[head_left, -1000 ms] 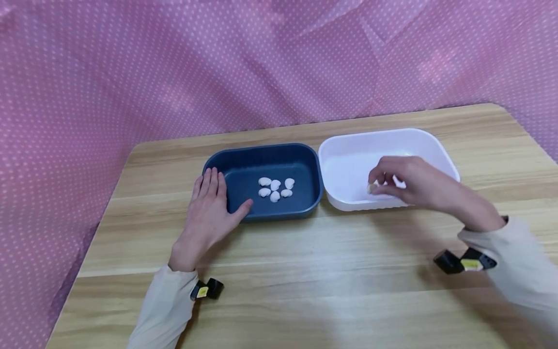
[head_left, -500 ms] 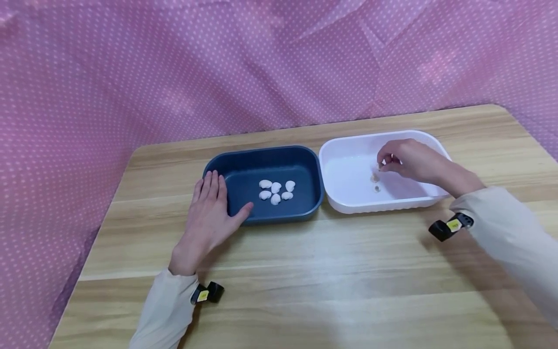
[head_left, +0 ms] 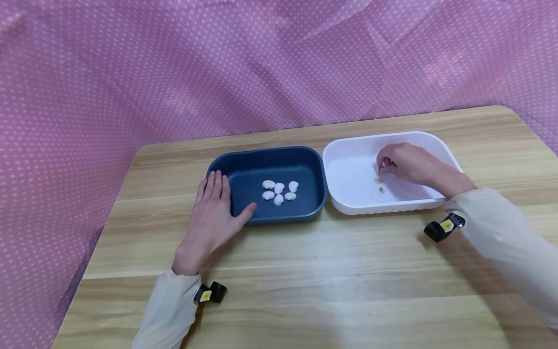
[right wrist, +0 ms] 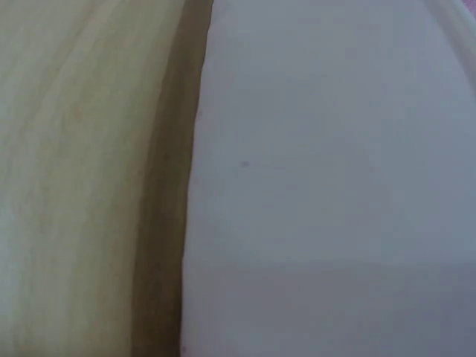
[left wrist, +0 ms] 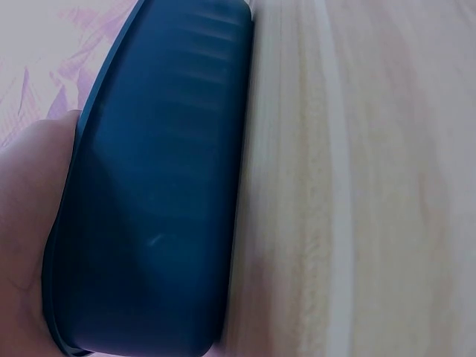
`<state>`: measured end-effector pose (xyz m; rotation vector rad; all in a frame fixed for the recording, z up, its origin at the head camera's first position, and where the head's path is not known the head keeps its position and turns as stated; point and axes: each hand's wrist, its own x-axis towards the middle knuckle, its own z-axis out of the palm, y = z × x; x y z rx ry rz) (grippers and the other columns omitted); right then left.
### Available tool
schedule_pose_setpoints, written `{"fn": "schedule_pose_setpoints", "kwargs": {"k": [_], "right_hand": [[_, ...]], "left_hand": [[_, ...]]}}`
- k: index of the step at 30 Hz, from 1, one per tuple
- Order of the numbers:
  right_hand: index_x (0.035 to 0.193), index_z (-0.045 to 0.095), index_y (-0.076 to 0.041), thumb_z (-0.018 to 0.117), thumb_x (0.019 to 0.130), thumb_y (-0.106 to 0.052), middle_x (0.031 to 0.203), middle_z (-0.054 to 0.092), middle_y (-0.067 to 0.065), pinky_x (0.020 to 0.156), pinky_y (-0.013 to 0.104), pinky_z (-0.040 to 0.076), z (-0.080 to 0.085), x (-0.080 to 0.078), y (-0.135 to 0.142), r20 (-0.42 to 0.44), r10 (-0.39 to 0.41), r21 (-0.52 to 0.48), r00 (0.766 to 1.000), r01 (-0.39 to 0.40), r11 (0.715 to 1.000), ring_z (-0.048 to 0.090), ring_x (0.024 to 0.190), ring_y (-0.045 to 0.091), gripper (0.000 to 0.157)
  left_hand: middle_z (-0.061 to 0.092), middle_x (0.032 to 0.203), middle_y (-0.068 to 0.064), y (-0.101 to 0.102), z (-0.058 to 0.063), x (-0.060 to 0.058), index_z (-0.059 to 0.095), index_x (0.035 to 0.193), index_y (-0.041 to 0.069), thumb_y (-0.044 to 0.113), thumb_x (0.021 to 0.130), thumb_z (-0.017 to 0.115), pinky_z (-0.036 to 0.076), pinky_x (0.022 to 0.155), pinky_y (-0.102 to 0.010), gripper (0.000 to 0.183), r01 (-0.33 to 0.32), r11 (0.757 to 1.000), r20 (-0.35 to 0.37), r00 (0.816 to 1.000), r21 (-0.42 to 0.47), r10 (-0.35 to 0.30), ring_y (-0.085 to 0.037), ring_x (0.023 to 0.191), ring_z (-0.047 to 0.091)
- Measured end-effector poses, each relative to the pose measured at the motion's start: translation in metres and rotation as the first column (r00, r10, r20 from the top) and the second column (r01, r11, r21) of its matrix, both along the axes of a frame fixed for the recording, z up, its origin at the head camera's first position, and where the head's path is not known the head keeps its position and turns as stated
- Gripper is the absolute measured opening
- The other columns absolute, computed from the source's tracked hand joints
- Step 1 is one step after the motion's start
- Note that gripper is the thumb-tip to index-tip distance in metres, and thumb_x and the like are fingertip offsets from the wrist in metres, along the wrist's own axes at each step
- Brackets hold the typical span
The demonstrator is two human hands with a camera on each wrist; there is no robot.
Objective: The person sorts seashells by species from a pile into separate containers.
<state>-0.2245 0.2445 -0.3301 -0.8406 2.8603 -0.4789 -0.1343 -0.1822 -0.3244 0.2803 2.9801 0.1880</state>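
Note:
In the head view my left hand (head_left: 212, 215) lies over the left end of a dark blue tray (head_left: 267, 154), fingers straight, thumb spread along the near rim. White ribbed seashells (head_left: 279, 187), several of them, sit in two short rows on its floor. Inside the white tray (head_left: 348, 189) my right hand (head_left: 407, 162) pinches a small beige shell (head_left: 381, 167) between thumb and fingertips, partly hidden by them. Two more small shells lie just nearer on the tray floor, a beige one (head_left: 378, 179) and a darker-centred one (head_left: 381, 190).
Both trays stand side by side, almost touching, on a wooden table (head_left: 305, 271). A pink dotted cloth (head_left: 279, 68) hangs behind its far edge. The right wrist view takes in only the white tray's outer wall (right wrist: 320, 163) and the table.
From the near part of the white tray, my right hand has moved farther back, uncovering two small shells. My left hand stays on the blue tray.

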Motion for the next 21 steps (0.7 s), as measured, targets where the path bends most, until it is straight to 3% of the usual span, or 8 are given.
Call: {"fn": "schedule_pose_setpoints", "kwargs": {"k": [15, 21], "right_hand": [[0.097, 0.07, -0.006, 0.069, 0.084, 0.001, 0.088, 0.067, 0.004, 0.073, 0.041, 0.049, 0.002, 0.006, 0.0, -0.007, -0.028, -0.013, 1.0, 0.027, 1.0, 0.06, 0.081, 0.02, 0.015], [0.087, 0.069, -0.007, 0.07, 0.082, 0.004, 0.08, 0.065, 0.001, 0.065, 0.035, 0.048, 0.009, 0.02, 0.006, -0.102, -0.017, -0.057, 0.995, 0.012, 0.998, 0.057, 0.073, 0.016, 0.012]], "left_hand": [[0.006, 0.158, -0.026, -0.001, -0.001, 0.001, 0.014, 0.15, -0.01, 0.07, 0.091, 0.035, -0.005, 0.118, -0.047, 0.101, 0.001, 1.0, -0.012, 1.0, 0.007, -0.001, -0.037, 0.147, -0.001], [0.006, 0.158, -0.025, 0.0, -0.001, -0.001, 0.013, 0.15, -0.009, 0.07, 0.091, 0.035, -0.005, 0.118, -0.047, 0.102, 0.001, 1.0, -0.01, 1.0, 0.007, -0.001, -0.036, 0.147, -0.002]]}}
